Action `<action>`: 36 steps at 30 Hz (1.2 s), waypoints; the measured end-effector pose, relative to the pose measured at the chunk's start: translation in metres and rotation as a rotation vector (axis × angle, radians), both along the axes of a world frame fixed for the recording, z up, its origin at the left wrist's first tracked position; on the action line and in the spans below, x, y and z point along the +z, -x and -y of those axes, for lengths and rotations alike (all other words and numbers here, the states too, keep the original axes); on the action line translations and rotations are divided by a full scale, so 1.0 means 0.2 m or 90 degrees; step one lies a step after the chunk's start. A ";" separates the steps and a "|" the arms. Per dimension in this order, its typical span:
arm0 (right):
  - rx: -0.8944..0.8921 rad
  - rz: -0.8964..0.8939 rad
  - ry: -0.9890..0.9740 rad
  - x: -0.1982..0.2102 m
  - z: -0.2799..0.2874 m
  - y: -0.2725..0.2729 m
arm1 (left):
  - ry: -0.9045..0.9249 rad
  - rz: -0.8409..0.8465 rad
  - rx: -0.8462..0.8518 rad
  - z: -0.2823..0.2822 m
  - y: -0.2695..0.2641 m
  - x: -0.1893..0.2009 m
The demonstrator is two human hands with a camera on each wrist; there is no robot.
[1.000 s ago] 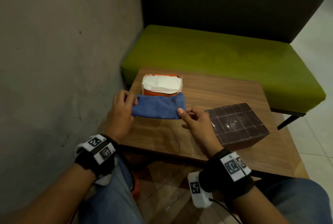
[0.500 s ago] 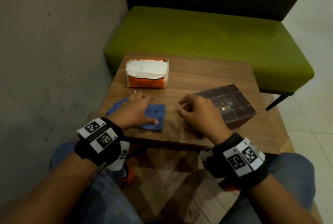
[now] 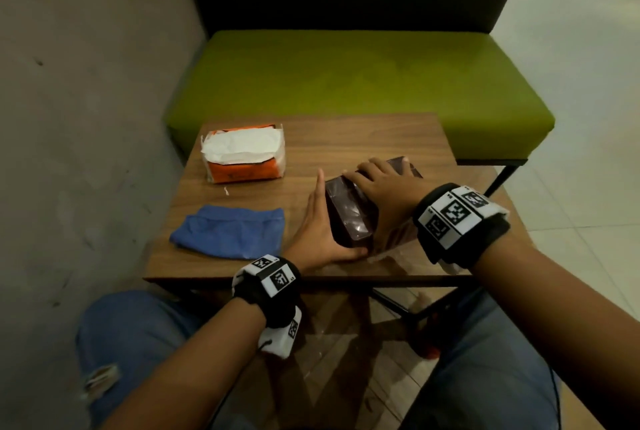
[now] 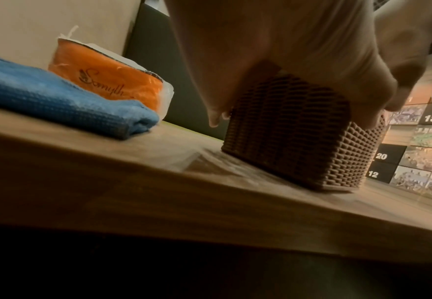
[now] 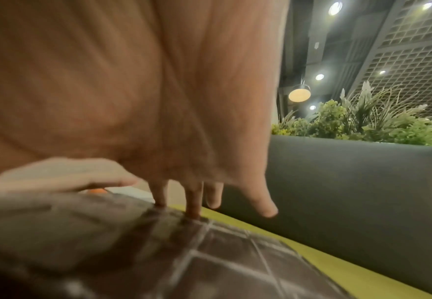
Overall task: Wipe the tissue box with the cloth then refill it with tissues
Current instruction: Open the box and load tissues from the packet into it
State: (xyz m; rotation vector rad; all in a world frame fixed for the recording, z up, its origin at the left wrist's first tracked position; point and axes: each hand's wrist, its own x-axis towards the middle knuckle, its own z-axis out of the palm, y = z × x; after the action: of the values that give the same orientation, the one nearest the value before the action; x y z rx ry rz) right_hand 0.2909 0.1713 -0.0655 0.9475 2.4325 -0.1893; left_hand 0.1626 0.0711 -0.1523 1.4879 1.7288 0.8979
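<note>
Head view: tissue box, near the table's front edge, is held between left hand, fingers straight along its side, and right hand, spread flat on top. Rigid, light, glossy-topped; the textured sides are judged the surest hold.

The orange tissue pack reads "Somyth"; dark wall panels at three o'clock show 13, 20, 12.
</note>
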 end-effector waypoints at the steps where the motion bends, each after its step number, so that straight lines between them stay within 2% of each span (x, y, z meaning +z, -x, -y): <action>1: -0.001 -0.021 0.002 -0.01 0.00 0.00 | 0.010 -0.007 -0.003 0.00 0.02 0.00; 7: -0.006 -0.006 0.047 0.00 0.05 0.08 | 0.106 -0.032 -0.126 0.02 0.24 0.04; 11: -0.010 0.002 0.045 -0.02 0.09 0.09 | 0.141 -0.032 -0.168 0.04 0.34 0.07; 21: -0.004 -0.045 0.012 -0.02 0.07 0.08 | 0.129 -0.031 -0.164 0.04 0.33 0.05; 36: -0.021 -0.075 0.062 0.01 0.04 0.06 | 0.097 -0.076 -0.162 0.04 0.33 0.06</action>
State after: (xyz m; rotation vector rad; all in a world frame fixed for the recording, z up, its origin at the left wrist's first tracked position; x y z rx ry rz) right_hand 0.2785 0.1642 -0.0626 0.9581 2.4899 -0.3821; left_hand 0.0973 0.0631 -0.1411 1.6396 1.6046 0.5434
